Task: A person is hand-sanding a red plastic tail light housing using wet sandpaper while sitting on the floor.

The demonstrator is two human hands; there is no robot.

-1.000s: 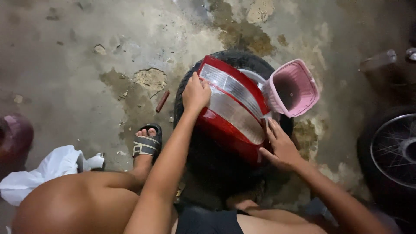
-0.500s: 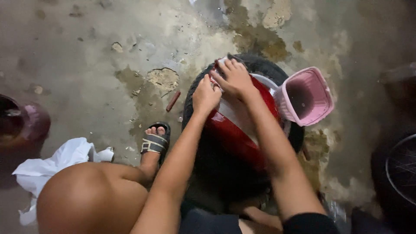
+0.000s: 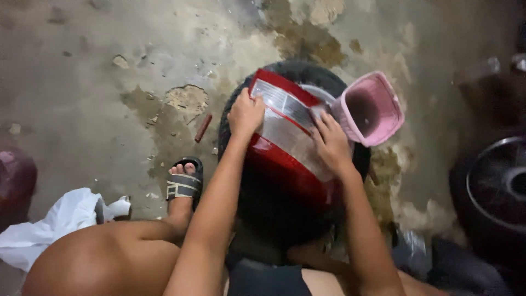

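Observation:
A red and clear car tail light [image 3: 285, 148] lies on top of a black tyre [image 3: 298, 74] on the concrete floor. My left hand [image 3: 245, 114] grips the lamp's upper left edge. My right hand [image 3: 330, 142] rests flat on the clear lens near its right side, fingers spread. A pink plastic basket [image 3: 370, 107] leans against the tyre just right of the lamp, close to my right hand.
My sandalled left foot [image 3: 183, 183] is planted on the stained floor left of the tyre. A small red stick [image 3: 203, 127] lies nearby. White cloth [image 3: 49, 225] is at lower left, a dark wheel [image 3: 496, 189] at right, a maroon object [image 3: 13, 178] at far left.
My right hand went from the lamp's lower right edge up to its top beside the left hand, then came back down onto the lens. The left hand kept its hold.

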